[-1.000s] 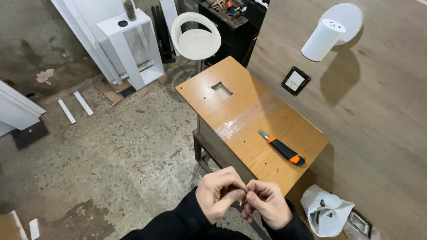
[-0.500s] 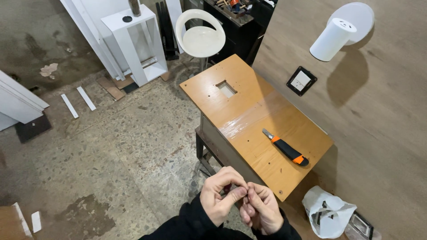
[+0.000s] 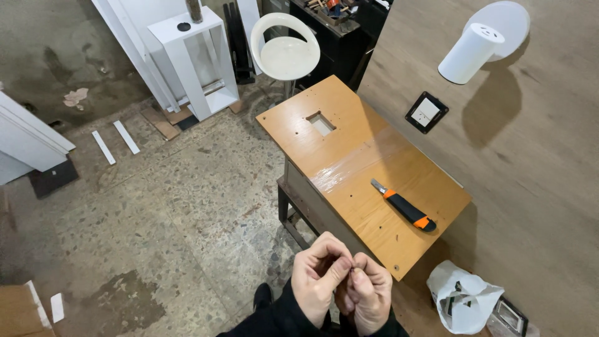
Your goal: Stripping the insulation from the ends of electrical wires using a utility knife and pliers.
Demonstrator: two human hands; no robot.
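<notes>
My left hand [image 3: 319, 276] and my right hand [image 3: 368, 292] are pressed together low in the head view, fingertips pinched around something tiny that I cannot make out. They hover just in front of the near corner of a wooden table top [image 3: 349, 156]. An orange and black utility knife [image 3: 404, 206] lies on that top, a little beyond my right hand, with its blade out. A square cut-out [image 3: 321, 123] shows near the table's far end.
A white stool [image 3: 286, 53] and a white shelf unit [image 3: 194, 59] stand beyond the table. On the wooden wall are a white lamp [image 3: 475, 45] and a wall socket [image 3: 426, 112]. A white plastic bag [image 3: 463, 304] lies at bottom right. White strips [image 3: 115, 141] lie on the concrete floor.
The view has shifted slightly, so the table sits a bit further right and lower. My hands stay pinched together in much the same pose.
</notes>
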